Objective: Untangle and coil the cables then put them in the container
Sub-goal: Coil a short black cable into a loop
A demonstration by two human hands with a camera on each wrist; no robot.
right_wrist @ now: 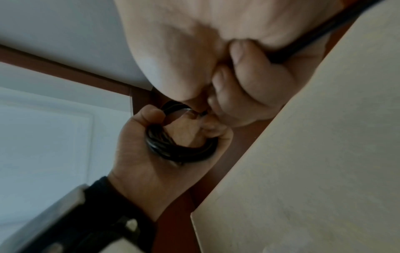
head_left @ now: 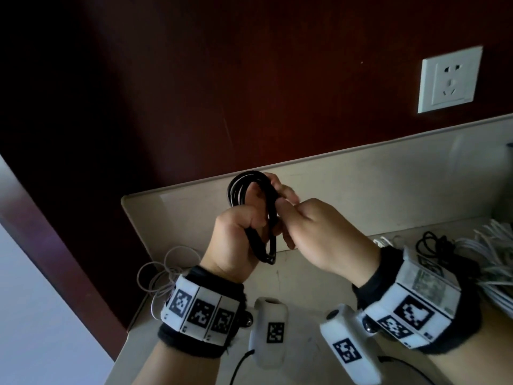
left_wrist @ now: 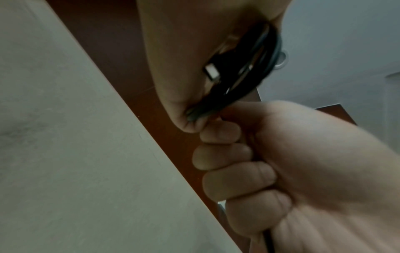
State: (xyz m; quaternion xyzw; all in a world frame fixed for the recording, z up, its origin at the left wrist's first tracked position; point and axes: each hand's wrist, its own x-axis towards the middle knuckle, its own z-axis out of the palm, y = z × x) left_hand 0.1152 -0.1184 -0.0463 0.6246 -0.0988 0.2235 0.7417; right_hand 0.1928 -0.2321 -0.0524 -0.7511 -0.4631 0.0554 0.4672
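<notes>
Above loose white cables (head_left: pixel 169 273), both hands' fingers (head_left: pixel 288 194) clamp the black coil (head_left: pixel 249 187).

Dim overall, dark upper-left corner in head view, wrist views softly blurred

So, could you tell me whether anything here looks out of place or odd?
Nothing looks damaged. The black cable is coiled in the left hand, the right hand pinching its loops. On the table, a loose white cable and a tangled pile of cables still lie uncoiled.
</notes>
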